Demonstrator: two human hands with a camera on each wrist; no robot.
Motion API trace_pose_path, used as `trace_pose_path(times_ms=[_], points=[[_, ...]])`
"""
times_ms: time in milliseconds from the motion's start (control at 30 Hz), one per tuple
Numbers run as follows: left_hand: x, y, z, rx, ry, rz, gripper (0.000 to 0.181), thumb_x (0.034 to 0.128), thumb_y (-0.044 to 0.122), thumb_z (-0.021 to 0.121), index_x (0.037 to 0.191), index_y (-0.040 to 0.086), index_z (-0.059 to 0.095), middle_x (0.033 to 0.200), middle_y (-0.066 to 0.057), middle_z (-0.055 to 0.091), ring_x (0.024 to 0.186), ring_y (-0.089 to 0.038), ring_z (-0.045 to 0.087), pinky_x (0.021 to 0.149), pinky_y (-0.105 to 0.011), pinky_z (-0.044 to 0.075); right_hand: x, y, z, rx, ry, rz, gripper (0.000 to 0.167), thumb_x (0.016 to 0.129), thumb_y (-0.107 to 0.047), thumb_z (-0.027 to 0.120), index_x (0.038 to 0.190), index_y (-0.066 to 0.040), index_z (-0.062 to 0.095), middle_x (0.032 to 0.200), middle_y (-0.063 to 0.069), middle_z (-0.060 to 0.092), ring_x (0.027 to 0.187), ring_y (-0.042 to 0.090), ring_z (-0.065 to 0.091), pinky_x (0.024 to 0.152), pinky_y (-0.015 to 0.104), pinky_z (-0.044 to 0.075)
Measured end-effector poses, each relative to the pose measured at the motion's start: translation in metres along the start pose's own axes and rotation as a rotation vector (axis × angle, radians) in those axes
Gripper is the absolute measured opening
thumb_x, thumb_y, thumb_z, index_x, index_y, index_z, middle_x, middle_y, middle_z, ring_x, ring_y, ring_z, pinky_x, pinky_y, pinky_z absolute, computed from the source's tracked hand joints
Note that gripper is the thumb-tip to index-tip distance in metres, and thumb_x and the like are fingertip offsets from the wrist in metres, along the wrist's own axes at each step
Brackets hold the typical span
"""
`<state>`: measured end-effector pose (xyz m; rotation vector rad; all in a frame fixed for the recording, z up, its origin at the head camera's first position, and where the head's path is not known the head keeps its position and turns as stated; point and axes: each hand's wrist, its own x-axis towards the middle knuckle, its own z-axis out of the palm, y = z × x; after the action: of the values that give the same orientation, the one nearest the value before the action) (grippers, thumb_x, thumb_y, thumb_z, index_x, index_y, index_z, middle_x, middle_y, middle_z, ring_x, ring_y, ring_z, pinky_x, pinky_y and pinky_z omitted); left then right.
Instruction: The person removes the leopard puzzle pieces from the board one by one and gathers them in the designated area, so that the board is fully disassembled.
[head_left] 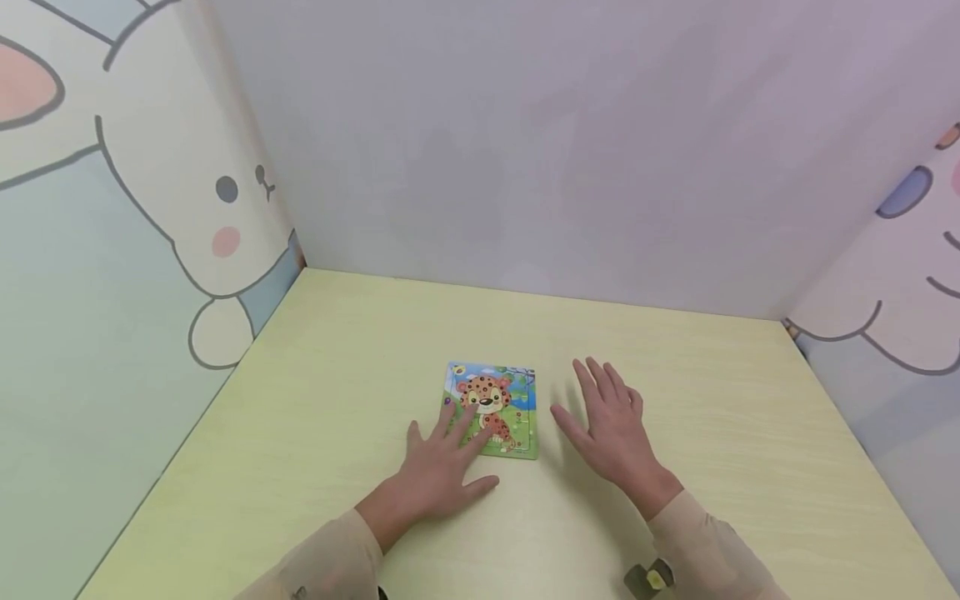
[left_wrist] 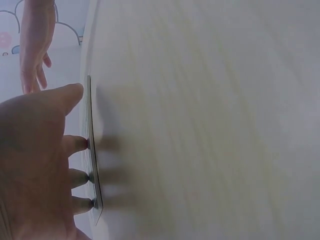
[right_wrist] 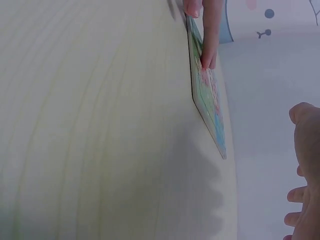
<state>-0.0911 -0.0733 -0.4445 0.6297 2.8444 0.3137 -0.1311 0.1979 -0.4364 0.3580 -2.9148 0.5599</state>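
here, leopard board (head_left: 495, 398), top toward wall (head_left: 525, 167)

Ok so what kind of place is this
Possibly a children's play corner: a cartoon-animal wall, a pale yellow tabletop, and a leopard picture board touched by the left hand.

Your picture board (head_left: 497, 407) looks smooth and faintly glossy; your table (head_left: 360, 358) shows a smooth wood-grain finish, and your sleeves (head_left: 330, 558) look like matt cloth.
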Motion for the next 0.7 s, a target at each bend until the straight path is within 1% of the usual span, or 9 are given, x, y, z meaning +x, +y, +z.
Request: trace_pose_path(times_ms=[167,300,400,500,600,700], points=[[0.001,0.0,0.0,-0.011,-0.007,-0.006,0.072,0.1002,0.064,0.055,0.161,0.027,0.043,0.175,-0.009,0.025,0.163,-0.04,0.016,0.112,-0.083,0.025,0.005,-0.002,0.002,0.001,-0.005,-0.024,0.078,0.103,-0.047,0.059,0.163,-0.006,0.033,0.168,0.022,0.032,0.156,0.046,0.024,0.114,0.068,0.025],[0.001,-0.001,0.0,-0.015,-0.016,-0.007,0.072,0.1002,0.064,0.055,0.161,0.027,0.043,0.175,-0.008,0.024,0.163,-0.04,0.015,0.112,-0.082,0.025,0.016,-0.008,0.005,0.005,-0.029,-0.064,0.078,0.102,-0.047,0.06,0.163,-0.007,0.033,0.168,0.021,0.034,0.156,0.045,0.025,0.115,0.068,0.026],[0.001,-0.002,0.0,-0.009,-0.017,-0.006,0.073,0.1002,0.064,0.055,0.162,0.028,0.042,0.175,-0.008,0.024,0.163,-0.04,0.015,0.112,-0.082,0.026,0.027,-0.015,0.008,0.005,-0.062,-0.111,0.079,0.101,-0.046,0.064,0.163,-0.007,0.034,0.166,0.02,0.039,0.155,0.045,0.029,0.115,0.069,0.028],[0.001,-0.002,0.0,0.002,-0.018,-0.005,0.073,0.1001,0.065,0.054,0.162,0.029,0.041,0.175,-0.008,0.023,0.163,-0.04,0.015,0.112,-0.082,0.027,0.04,-0.024,0.011,0.015,-0.101,-0.164,0.077,0.1,-0.043,0.069,0.161,-0.007,0.039,0.16,0.019,0.047,0.151,0.045,0.037,0.114,0.069,0.031],[0.001,-0.002,0.0,0.012,-0.021,-0.002,0.073,0.1005,0.066,0.053,0.162,0.029,0.041,0.176,-0.007,0.023,0.163,-0.039,0.014,0.111,-0.082,0.028,0.052,-0.033,0.016,0.027,-0.145,-0.208,0.072,0.099,-0.038,0.072,0.158,-0.007,0.044,0.154,0.018,0.054,0.146,0.043,0.044,0.114,0.068,0.033],[0.002,-0.002,0.003,0.019,-0.021,0.003,0.073,0.1009,0.066,0.052,0.163,0.029,0.039,0.176,-0.006,0.021,0.163,-0.039,0.013,0.112,-0.082,0.027,0.064,-0.042,0.02,0.035,-0.199,-0.241,0.067,0.1,-0.035,0.072,0.156,-0.008,0.047,0.151,0.017,0.057,0.143,0.041,0.047,0.115,0.066,0.034]])
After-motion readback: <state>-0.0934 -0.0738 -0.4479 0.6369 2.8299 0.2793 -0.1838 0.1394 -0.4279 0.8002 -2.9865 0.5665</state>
